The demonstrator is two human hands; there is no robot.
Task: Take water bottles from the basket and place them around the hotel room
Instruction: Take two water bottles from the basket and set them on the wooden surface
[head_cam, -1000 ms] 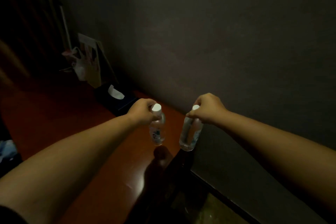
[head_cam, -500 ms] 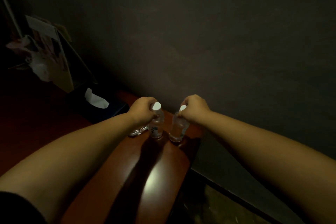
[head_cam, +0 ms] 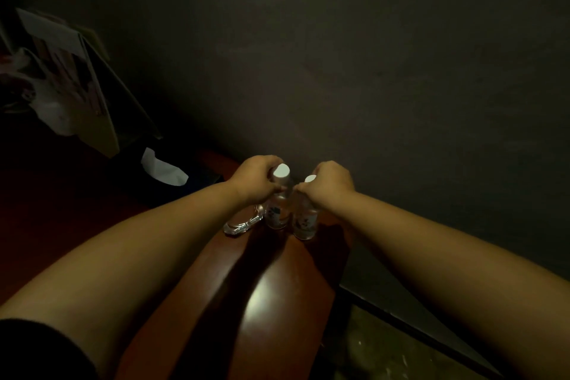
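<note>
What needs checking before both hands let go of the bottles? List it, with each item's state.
1. Left bottle base down on the wooden tabletop: ok, it looks seated.
2. Right bottle base down on the tabletop: ok, it looks seated.
3. Both bottles upright: ok.
4. White caps on both: ok; whether they are tight, cannot tell.
5. Grip: left hand and right hand each closed around a bottle neck: ok, ready to release.
6. Clearances: the clear object lies just left of the left bottle, and the table's right edge is close to the right bottle: cannot tell if either margin is enough in this dim view.
</note>
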